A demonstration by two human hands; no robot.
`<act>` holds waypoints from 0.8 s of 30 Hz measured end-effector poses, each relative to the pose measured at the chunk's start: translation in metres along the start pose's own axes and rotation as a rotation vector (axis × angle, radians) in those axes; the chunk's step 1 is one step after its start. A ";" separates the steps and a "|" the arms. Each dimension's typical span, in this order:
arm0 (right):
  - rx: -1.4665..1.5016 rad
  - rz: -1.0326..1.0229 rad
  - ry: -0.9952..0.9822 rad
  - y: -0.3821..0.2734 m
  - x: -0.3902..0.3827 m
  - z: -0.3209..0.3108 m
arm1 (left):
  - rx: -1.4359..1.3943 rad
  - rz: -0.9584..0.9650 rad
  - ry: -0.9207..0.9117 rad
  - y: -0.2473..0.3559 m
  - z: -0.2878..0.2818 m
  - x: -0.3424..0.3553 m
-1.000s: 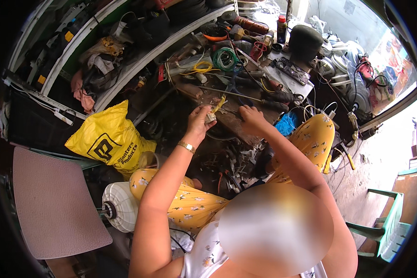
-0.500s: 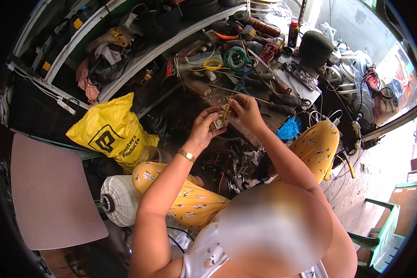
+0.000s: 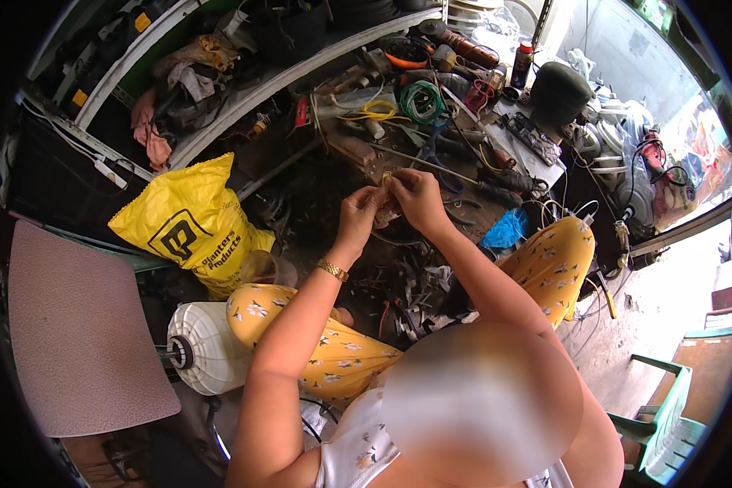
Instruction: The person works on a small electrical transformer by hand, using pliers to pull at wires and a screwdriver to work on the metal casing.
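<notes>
Both hands meet over the near edge of the low wooden table (image 3: 476,213), fingertips almost touching. The left hand (image 3: 358,213) is closed on a small part (image 3: 389,213), most of it hidden by the fingers, so its exact shape cannot be told. The right hand (image 3: 419,198) has its thumb and fingers pinched together at a short yellow strip (image 3: 387,176) that shows at the top, between the two hands. The small part sits just below the strip, held up in front of the person rather than resting on anything. A gold-coloured watch (image 3: 333,270) circles the left wrist. Beyond the hands, a long screwdriver (image 3: 500,193) lies slantwise, its dark handle to the right — blue-handled pliers (image 3: 439,159) lie near its shaft. A wooden block (image 3: 351,149) is at the left, with a loop of yellow wire (image 3: 377,110) farther back and a coil of green wire (image 3: 422,102) beside that. A bright blue bundle (image 3: 506,228) sits near the right knee, and a large yellow bag (image 3: 191,224) stands well to the left of the hands.
</notes>
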State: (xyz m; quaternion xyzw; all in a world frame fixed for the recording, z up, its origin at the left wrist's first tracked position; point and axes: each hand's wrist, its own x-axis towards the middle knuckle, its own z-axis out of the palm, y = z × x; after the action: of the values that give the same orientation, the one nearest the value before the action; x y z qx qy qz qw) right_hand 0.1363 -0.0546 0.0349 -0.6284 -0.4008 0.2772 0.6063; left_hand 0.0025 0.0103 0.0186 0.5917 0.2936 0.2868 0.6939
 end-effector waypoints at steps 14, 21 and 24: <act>1.091 0.525 0.257 0.019 0.007 0.017 | 0.129 0.183 0.330 -0.009 0.011 -0.005; 1.026 0.486 0.090 0.014 0.005 0.010 | -0.056 0.038 0.214 0.000 0.000 -0.007; 1.183 0.527 0.093 0.025 0.012 0.011 | -0.062 0.149 0.213 -0.001 0.008 -0.008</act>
State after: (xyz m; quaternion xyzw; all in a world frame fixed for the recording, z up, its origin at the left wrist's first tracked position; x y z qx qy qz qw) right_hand 0.1380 -0.0370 0.0112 -0.2768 0.0139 0.5633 0.7784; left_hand 0.0028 -0.0010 0.0189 0.5564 0.3119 0.4078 0.6533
